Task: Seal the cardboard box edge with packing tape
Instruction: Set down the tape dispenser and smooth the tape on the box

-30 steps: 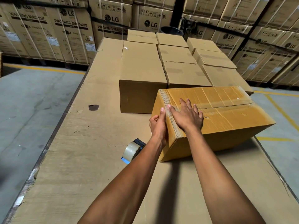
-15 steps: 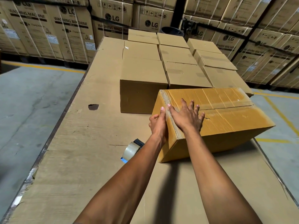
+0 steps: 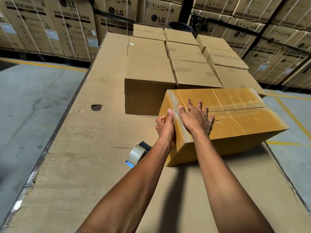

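Cardboard-covered table [image 3: 87,165] filling the lower view; plain sealed boxes [image 3: 148,69] stacked toward 12 o'clock; yellow cardboard box [image 3: 239,121] at 3 o'clock, taped along its left edge; right hand [image 3: 196,117] flat on its top, fingers spread; left hand [image 3: 165,126] pressed open against its end face; tape dispenser [image 3: 138,153] at 7 o'clock of the box, lying loose

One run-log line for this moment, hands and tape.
left hand flat on box end | right hand flat on top | tape dispenser on table, unheld
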{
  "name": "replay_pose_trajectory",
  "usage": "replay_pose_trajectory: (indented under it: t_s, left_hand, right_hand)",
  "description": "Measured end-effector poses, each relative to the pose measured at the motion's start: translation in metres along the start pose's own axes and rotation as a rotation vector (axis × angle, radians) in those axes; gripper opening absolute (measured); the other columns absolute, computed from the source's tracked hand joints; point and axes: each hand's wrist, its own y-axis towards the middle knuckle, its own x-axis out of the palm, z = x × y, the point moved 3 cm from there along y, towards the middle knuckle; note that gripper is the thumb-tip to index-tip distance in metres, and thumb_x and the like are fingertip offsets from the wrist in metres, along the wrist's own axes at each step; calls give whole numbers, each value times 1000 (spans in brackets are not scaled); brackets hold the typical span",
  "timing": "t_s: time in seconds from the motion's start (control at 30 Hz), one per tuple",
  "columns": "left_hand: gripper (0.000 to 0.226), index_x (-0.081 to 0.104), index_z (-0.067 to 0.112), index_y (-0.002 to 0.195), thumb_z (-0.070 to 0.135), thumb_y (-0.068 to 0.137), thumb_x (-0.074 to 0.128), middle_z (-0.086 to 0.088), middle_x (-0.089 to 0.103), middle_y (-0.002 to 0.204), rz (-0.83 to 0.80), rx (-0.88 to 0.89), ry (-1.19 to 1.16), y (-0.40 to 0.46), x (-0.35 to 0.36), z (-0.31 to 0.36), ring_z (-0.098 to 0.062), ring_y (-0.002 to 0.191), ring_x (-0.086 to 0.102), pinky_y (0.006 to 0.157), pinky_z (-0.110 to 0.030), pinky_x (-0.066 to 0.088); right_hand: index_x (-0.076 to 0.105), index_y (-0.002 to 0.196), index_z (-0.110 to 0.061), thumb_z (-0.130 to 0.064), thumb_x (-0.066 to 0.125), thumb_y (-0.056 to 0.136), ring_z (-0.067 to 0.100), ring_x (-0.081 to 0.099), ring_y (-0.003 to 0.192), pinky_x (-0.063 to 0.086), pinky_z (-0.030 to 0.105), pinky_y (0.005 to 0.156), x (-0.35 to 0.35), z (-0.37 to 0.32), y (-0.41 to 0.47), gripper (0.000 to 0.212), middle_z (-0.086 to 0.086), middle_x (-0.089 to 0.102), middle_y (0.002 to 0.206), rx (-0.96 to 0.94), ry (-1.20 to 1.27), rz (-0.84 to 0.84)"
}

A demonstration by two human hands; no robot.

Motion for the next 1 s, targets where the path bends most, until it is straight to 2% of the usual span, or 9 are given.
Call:
replay_pose_trajectory:
  t_s: [0.13, 0.2, 0.33, 0.43, 0.67, 0.73, 0.87, 0.93, 1.0]
  left_hand:
    - [53, 60, 59, 91, 98, 55, 67, -8, 61, 145, 8, 51, -39, 32, 2, -27, -31, 121, 71, 109, -57, 59]
    - [40, 60, 60, 90, 89, 64, 66, -9, 61, 145, 6, 66, -38, 26, 1, -20, -31, 121, 70, 109, -57, 58]
    - [100, 59, 41, 122, 105, 46, 76, -7, 60, 142, -35, -23, -73, 3, 1, -3, -31, 124, 68, 108, -59, 58]
    - [110, 59, 37, 125, 101, 39, 83, -7, 61, 143, -48, -49, -127, 3, 2, 1, -32, 124, 70, 105, -59, 61]
    - [18, 63, 30, 113, 46, 106, 70, -13, 74, 131, -17, 18, -108, -10, -6, 7, -32, 120, 74, 109, -55, 60]
    - [26, 64, 30, 117, 52, 105, 69, -13, 74, 133, -37, 19, -118, -16, -6, 11, -31, 122, 73, 111, -56, 59]
    - [100, 62, 34, 132, 96, 56, 83, -10, 69, 140, -85, 2, -174, -9, 1, -6, -32, 124, 74, 106, -58, 61]
    - [98, 57, 35, 131, 92, 57, 87, -8, 65, 141, -96, 7, -163, -20, 0, -5, -31, 125, 72, 108, -57, 60]
    - [76, 57, 27, 133, 72, 79, 87, -11, 71, 134, -129, 36, -206, -29, -3, -2, -32, 123, 73, 109, -57, 60]
  right_hand:
    - [17, 162, -52, -61, 27, 104, 35, 4, 163, 3, 65, 127, 2, 1, 2, 59, 3, 4, 177, -6, -10, 17]
    - [15, 163, -51, -64, 23, 104, 35, 3, 163, 2, 65, 127, 1, 1, 0, 61, 3, 3, 177, -5, -13, 9]
    - [12, 164, -49, -90, 14, 89, 35, 1, 163, -1, 61, 126, -2, -1, -6, 86, 3, 0, 177, -12, -13, -6]
    - [12, 163, -49, -83, 19, 94, 34, 1, 163, 0, 62, 127, -1, 0, -5, 78, 3, 1, 177, -6, -6, -9]
    - [15, 164, -48, -50, 24, 109, 36, 3, 163, 2, 64, 128, 1, 1, -2, 56, 4, 3, 177, -23, -10, 22]
    - [13, 165, -45, -59, 21, 107, 36, 1, 163, 1, 64, 128, -2, 2, 0, 60, 5, 1, 177, -35, 13, -4]
    - [8, 167, -40, -94, 18, 86, 34, -4, 163, -3, 57, 127, -8, 9, -6, 98, 2, -5, 177, -58, 21, -105]
    - [8, 167, -41, -89, 20, 90, 33, -3, 163, -1, 56, 128, -8, 12, -8, 91, 2, -5, 177, -79, 11, -107]
    - [11, 166, -42, -76, 22, 101, 33, 0, 163, 1, 57, 129, -7, 13, -7, 74, 2, -2, 177, -102, 11, -92]
